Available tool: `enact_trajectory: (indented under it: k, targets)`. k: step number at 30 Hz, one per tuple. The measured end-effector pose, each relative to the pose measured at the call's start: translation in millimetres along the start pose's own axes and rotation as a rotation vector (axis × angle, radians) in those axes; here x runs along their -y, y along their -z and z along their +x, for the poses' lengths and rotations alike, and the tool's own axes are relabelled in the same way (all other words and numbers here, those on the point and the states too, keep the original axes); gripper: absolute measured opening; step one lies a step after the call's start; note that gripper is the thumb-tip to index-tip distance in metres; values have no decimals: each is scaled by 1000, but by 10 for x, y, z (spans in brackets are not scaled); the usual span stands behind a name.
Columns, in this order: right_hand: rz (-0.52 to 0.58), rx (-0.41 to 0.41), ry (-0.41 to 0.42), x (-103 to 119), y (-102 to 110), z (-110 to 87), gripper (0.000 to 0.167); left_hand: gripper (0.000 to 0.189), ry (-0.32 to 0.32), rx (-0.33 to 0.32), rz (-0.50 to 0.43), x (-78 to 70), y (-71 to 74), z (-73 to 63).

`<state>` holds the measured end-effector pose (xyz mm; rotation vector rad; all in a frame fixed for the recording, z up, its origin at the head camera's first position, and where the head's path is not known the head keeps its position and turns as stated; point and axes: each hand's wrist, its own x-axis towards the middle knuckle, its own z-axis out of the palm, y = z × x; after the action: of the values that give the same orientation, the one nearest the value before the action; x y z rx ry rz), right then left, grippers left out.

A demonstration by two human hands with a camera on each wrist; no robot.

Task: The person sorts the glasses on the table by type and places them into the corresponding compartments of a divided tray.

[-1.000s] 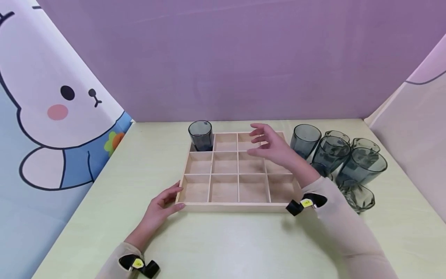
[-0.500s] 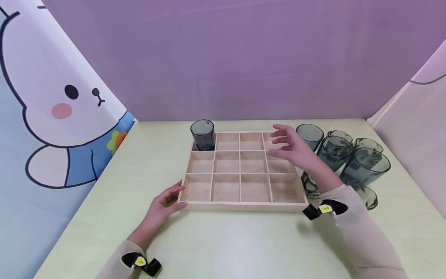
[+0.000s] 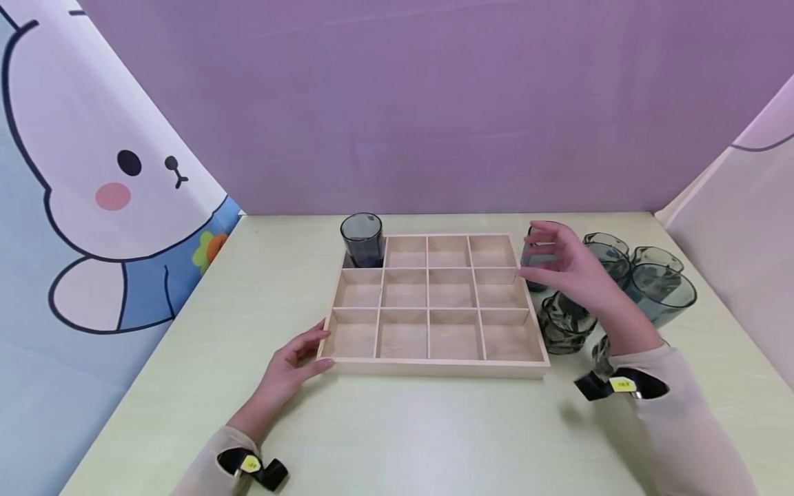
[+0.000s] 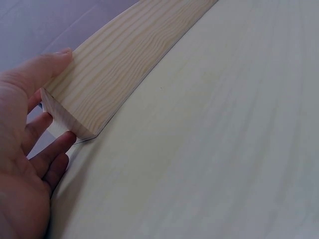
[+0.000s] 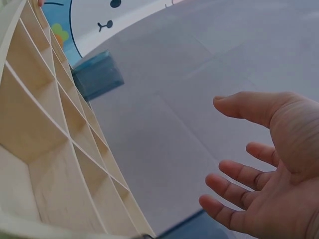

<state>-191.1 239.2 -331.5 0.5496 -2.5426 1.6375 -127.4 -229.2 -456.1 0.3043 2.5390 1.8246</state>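
Note:
A wooden divided box (image 3: 434,369) lies on the table, its compartments in rows. One smoky grey glass (image 3: 362,241) stands upright in its far left compartment. My left hand (image 3: 288,358) holds the box's near left corner; in the left wrist view the thumb (image 4: 60,59) lies against one face and the fingers against the adjoining one. My right hand (image 3: 573,269) hovers past the box's right edge, fingers spread and thumb apart, nothing held. It overlaps another smoky glass (image 3: 535,256) in the head view. In the right wrist view, the palm (image 5: 294,164) faces the box side.
Several more smoky glasses (image 3: 660,293) crowd the table right of the box, some partly hidden by my right arm. One lower glass (image 3: 561,331) stands close to the box's right wall. A purple backdrop (image 3: 434,110) rises behind the table (image 3: 397,434).
My right hand has moved rightward from above the box to the glasses beside it. My left hand stays at the box's corner. The view has shifted slightly.

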Motion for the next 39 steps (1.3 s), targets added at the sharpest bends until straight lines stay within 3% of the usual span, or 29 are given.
enact_trajectory:
  k: [8, 13, 21, 24, 31, 39]
  targets:
    - [-12, -76, 53, -83, 228, -136, 74, 47, 7, 2, 2, 1, 4, -1]
    - [-33, -151, 2, -98, 412, -216, 74, 47, -6, -4, 3, 12, 10, 7]
    - [234, -271, 37, -174, 716, -351, 73, 47, -16, -4, -1, 28, 4, 18]
    - [173, -310, 20, -215, 822, -413, 75, 47, -18, -2, -7, 35, 4, 20]
    - [-149, -389, -124, -313, 1042, -578, 76, 47, -4, 0, -6, 33, 5, 23]
    - [-231, -322, -189, -539, 1276, -779, 70, 47, -11, 1, -5, 30, 4, 18]
